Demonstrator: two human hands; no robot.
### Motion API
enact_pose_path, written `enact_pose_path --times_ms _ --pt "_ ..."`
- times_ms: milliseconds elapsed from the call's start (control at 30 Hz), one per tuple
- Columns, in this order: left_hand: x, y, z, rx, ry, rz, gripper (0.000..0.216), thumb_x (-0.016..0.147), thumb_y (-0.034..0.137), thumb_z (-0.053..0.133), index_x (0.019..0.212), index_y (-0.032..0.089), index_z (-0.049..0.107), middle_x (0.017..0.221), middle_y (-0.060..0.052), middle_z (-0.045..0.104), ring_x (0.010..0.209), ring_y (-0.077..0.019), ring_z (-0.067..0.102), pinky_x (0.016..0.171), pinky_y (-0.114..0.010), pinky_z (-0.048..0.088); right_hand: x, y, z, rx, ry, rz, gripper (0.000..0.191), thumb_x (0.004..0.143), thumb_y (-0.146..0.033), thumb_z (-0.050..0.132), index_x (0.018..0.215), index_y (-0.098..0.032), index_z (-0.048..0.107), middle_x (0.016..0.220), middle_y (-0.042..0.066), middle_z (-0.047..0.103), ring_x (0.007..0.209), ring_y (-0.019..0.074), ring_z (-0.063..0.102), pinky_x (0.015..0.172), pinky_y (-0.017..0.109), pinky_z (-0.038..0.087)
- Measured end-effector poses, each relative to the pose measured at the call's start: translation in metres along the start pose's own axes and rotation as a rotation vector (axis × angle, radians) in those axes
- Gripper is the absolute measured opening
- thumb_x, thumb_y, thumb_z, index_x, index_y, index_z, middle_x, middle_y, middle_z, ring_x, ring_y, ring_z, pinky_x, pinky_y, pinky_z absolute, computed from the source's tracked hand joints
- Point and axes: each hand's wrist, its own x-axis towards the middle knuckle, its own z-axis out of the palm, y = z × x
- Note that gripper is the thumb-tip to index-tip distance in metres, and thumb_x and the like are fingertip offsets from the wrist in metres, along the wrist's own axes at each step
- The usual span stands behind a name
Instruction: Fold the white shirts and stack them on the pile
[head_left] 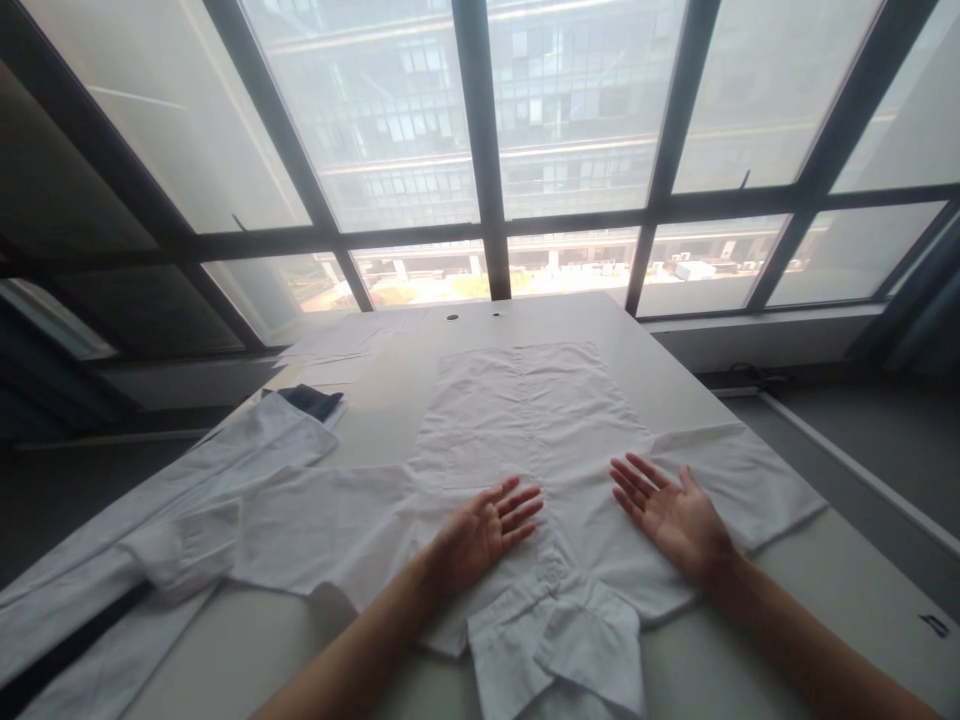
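Observation:
A white button-up shirt [517,410] lies spread on the table, front side up, its collar toward me and its hem toward the window. Its sleeves reach out to both sides, and the left one ends in a cuff near the other clothes. My left hand [484,530] is over the chest, left of the button line, palm up with fingers spread. On the other side of the buttons, my right hand [675,515] is also palm up and open, near the right sleeve. Neither hand holds anything. Whether they touch the cloth I cannot tell.
White and dark garments [247,450] lie along the table's left side. Sheets of paper [337,345] are at the back left. The white table [600,325] has two small holes at its far end, by large windows [570,110]. A dark mark [934,626] is at the right edge.

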Motion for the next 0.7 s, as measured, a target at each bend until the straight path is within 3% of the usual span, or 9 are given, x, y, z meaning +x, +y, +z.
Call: enact_pose_path --times_ms 133,267,400,500,600,700 --pt "0.000 0.003 0.000 -0.040 0.033 -0.009 0.053 0.095 0.029 0.057 0.144 0.018 0.040 0.152 -0.017 0.047 0.133 -0.0266 0.054 0.116 -0.043 0.036 0.000 0.002 0.000 -0.006 0.005 0.002 0.071 0.101 -0.063 0.022 0.136 -0.014 0.060 0.138 0.022 0.060 0.127 0.0284 0.060 0.106 0.049 0.049" --pt "-0.012 0.026 -0.013 -0.045 0.130 0.008 0.056 0.092 0.023 0.061 0.143 0.011 0.041 0.147 -0.021 0.051 0.128 -0.0291 0.059 0.106 -0.039 0.048 -0.001 0.000 -0.002 -0.045 -0.004 -0.005 0.068 0.102 -0.060 0.022 0.128 -0.014 0.065 0.138 0.021 0.061 0.128 0.0279 0.059 0.107 0.048 0.049" --pt "-0.037 0.059 -0.044 -0.080 0.307 0.178 0.052 0.093 0.015 0.056 0.142 0.012 0.042 0.140 -0.020 0.057 0.124 -0.0261 0.062 0.095 -0.036 0.056 0.000 0.000 -0.003 -0.063 0.007 -0.001 0.067 0.102 -0.058 0.021 0.123 -0.016 0.069 0.133 0.020 0.065 0.126 0.0279 0.061 0.107 0.050 0.047" --pt "-0.049 0.075 -0.061 -0.054 0.480 0.346 0.040 0.092 0.010 0.050 0.131 0.011 0.051 0.136 -0.020 0.060 0.117 -0.0250 0.067 0.092 -0.037 0.057 0.001 0.001 -0.003 -0.051 0.010 0.002 0.065 0.103 -0.056 0.021 0.124 -0.017 0.068 0.129 0.020 0.067 0.124 0.0277 0.062 0.108 0.051 0.047" --pt "-0.049 0.077 -0.058 0.145 0.610 0.487 0.032 0.088 0.009 0.050 0.119 0.013 0.058 0.130 -0.018 0.064 0.110 -0.0244 0.070 0.095 -0.038 0.055 0.003 0.002 -0.003 -0.056 0.015 -0.009 0.063 0.104 -0.054 0.022 0.120 -0.016 0.069 0.128 0.020 0.068 0.123 0.0273 0.063 0.107 0.050 0.047" --pt "-0.039 0.065 -0.035 0.576 0.611 0.542 0.026 0.086 0.019 0.059 0.110 0.016 0.067 0.123 -0.014 0.068 0.116 -0.0285 0.066 0.106 -0.045 0.046 0.004 0.003 -0.004 -0.069 0.010 -0.016 0.063 0.104 -0.054 0.023 0.116 -0.014 0.070 0.128 0.020 0.068 0.122 0.0274 0.064 0.106 0.048 0.048"
